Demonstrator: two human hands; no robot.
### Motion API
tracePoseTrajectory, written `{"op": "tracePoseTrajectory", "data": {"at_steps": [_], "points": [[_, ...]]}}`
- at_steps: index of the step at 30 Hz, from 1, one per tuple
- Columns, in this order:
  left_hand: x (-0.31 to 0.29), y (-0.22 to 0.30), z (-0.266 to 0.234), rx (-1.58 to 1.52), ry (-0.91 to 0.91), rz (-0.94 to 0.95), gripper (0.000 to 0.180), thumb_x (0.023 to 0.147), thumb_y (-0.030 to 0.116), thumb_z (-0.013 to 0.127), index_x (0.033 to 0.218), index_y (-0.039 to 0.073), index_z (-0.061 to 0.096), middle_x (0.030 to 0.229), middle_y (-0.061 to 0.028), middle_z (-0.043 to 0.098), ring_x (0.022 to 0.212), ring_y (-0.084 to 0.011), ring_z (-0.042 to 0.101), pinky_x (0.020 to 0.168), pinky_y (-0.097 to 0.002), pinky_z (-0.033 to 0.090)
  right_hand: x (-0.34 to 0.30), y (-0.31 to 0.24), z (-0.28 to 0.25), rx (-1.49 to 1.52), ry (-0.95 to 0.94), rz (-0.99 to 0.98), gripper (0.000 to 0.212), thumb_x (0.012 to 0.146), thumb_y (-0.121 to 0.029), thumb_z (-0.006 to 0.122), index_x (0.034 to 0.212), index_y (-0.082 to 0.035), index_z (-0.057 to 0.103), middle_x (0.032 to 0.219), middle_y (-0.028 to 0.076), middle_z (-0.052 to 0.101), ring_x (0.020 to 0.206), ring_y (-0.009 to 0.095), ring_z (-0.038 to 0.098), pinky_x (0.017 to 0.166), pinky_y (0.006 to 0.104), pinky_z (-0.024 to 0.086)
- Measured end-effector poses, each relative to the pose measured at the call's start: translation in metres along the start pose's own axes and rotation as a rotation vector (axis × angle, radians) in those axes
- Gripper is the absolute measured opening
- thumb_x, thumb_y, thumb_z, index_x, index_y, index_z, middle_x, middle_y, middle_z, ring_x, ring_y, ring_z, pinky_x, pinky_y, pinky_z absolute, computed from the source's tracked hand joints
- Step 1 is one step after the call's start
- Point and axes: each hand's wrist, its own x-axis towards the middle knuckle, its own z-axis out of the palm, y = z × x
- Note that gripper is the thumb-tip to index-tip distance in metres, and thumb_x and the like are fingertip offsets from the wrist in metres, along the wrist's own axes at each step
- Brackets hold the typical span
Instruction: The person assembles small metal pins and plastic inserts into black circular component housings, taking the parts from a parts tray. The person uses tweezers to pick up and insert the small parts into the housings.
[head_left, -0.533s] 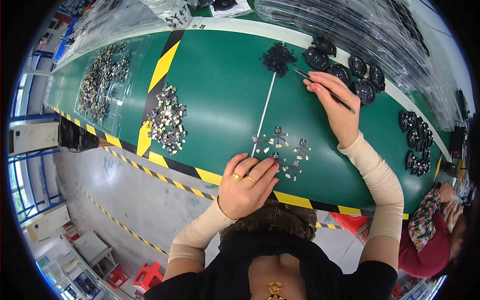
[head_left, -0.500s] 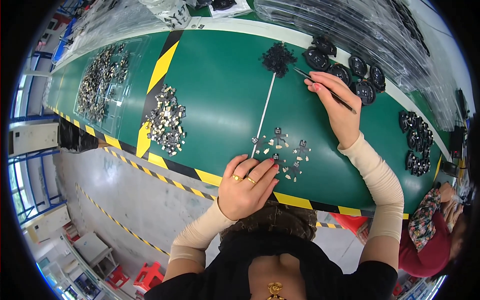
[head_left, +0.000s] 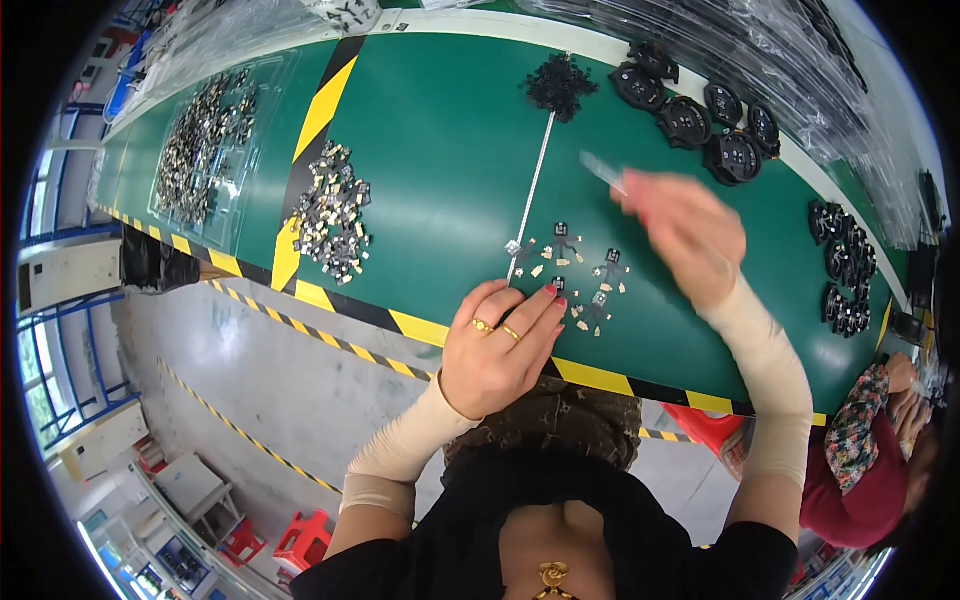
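Resting the left hand (head_left: 497,345) with fingers close together, tips at or just beside a small wired part (head_left: 559,284) on the near side of the green table (head_left: 440,150), and pinching a blurred slim tool (head_left: 602,172) in the right hand (head_left: 693,235), farther right. Best steadying that part lightly, and slowing the tool near the far black pile (head_left: 560,88).
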Motion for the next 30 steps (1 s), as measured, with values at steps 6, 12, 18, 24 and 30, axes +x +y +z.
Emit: {"op": "tracePoseTrajectory", "data": {"at_steps": [6,12,18,24,30], "points": [[-0.001,0.002,0.001,0.006,0.031,0.0,0.028,0.073,0.005,0.076,0.102,0.005,0.072,0.113,-0.0043,0.067,0.095,-0.0233,0.057,0.092,-0.0449,0.047,-0.045,-0.022,0.004,0.092,-0.343,-0.247,0.035,0.075,0.006,0.072,0.11,0.004,0.066,0.12,0.021,0.065,0.102,0.037,0.068,0.084,0.0417,0.058],[-0.003,0.003,0.001,0.053,0.03,-0.023,0.028,0.074,0.008,0.075,0.102,0.007,0.073,0.116,-0.0017,0.067,0.097,-0.0219,0.056,0.097,-0.046,0.042,-0.042,-0.023,0.004,0.08,-0.377,-0.271,0.035,0.072,0.006,0.074,0.106,0.006,0.068,0.112,0.021,0.065,0.097,0.035,0.069,0.083,0.0394,0.059],[-0.001,0.004,-0.004,0.106,-0.007,-0.002,0.03,0.073,0.009,0.075,0.103,0.008,0.074,0.118,0.002,0.067,0.096,-0.0201,0.056,0.1,-0.0463,0.04,-0.043,-0.022,0.007,0.043,-0.379,-0.291,0.034,0.072,0.005,0.074,0.105,0.006,0.067,0.11,0.021,0.065,0.095,0.036,0.069,0.081,0.0391,0.06],[0.001,-0.002,-0.005,0.081,-0.046,0.027,0.032,0.071,0.009,0.076,0.103,0.009,0.074,0.116,0.0016,0.068,0.09,-0.0178,0.057,0.102,-0.0449,0.04,-0.038,-0.022,0.005,0.083,-0.308,-0.266,0.031,0.071,0.009,0.069,0.101,0.006,0.066,0.109,0.02,0.065,0.093,0.035,0.069,0.078,0.0387,0.061],[0.001,-0.003,-0.003,0.064,-0.025,0.04,0.031,0.07,0.008,0.076,0.101,0.009,0.074,0.113,0.0008,0.069,0.087,-0.0167,0.057,0.101,-0.0443,0.04,-0.042,-0.023,0.007,0.068,-0.292,-0.265,0.035,0.068,0.012,0.069,0.101,0.005,0.067,0.11,0.019,0.066,0.09,0.033,0.07,0.078,0.0373,0.061]]}}
